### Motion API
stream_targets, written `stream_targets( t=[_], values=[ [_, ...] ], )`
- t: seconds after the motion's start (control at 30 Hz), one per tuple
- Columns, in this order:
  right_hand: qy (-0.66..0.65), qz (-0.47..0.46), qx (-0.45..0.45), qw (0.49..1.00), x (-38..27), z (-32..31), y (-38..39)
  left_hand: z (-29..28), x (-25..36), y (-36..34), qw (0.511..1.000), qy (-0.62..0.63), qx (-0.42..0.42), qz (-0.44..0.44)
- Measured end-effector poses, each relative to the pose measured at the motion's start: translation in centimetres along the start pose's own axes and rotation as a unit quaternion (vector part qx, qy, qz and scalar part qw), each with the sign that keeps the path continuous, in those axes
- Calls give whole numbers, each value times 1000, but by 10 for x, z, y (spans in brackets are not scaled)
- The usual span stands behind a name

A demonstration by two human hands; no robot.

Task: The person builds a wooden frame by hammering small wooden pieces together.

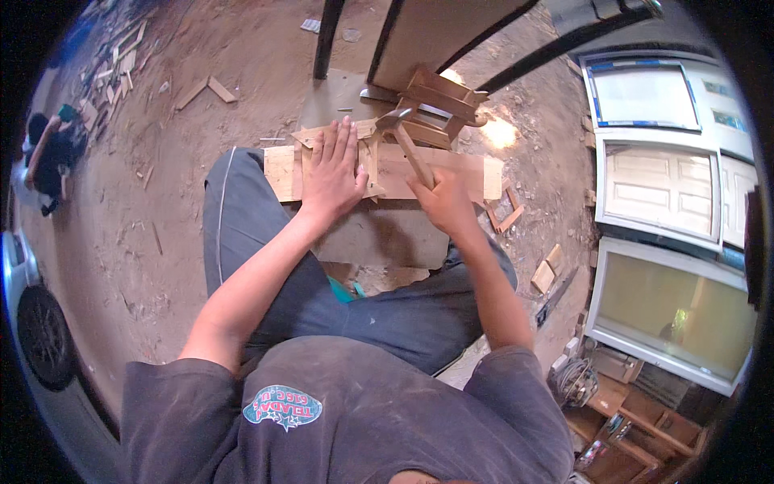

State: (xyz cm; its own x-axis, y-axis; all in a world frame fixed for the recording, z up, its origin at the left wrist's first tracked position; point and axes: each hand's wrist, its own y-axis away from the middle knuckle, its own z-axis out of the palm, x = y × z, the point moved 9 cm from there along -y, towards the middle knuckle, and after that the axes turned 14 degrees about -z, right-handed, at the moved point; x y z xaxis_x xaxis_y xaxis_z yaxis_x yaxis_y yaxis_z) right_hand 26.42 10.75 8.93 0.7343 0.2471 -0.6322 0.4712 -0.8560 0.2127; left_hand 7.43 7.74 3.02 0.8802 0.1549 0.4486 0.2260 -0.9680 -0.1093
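Observation:
My left hand (332, 173) lies flat, fingers stretched out, on a small light wooden frame (368, 157). That frame rests on a wooden board (463, 173) set crosswise in front of my knees. My right hand (445, 203) is closed round the handle of a hammer (414, 156). The hammer is tilted, with its metal head up beside the frame's far right corner; whether it touches the wood I cannot tell. Just beyond the board, several reddish-brown wooden frames (439, 101) are stacked. A nail or thin metal piece (345, 109) lies past my left fingertips.
Dark upright posts (328, 40) stand ahead. Wood offcuts (205, 93) lie on the dirt floor, with wooden blocks (547, 273) to the right. White-framed panels (661, 189) line the right side. A person (56, 157) is at far left, near a parked car (40, 323).

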Motion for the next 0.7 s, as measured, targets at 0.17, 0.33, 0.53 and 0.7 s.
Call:
stream_targets(
  t=[0.17,0.33,0.53,0.7],
  values=[
    [-189,82,130,970,15,20,24,-4,-6,-5,996,65,52,-12],
    [-323,142,179,918,41,53,32,-32,-31,-11,982,164,94,-5],
    [-306,134,258,907,56,68,46,-28,-36,7,993,57,4,101],
    [-311,135,257,905,60,86,34,-5,-53,13,994,15,-17,108]
  ],
)
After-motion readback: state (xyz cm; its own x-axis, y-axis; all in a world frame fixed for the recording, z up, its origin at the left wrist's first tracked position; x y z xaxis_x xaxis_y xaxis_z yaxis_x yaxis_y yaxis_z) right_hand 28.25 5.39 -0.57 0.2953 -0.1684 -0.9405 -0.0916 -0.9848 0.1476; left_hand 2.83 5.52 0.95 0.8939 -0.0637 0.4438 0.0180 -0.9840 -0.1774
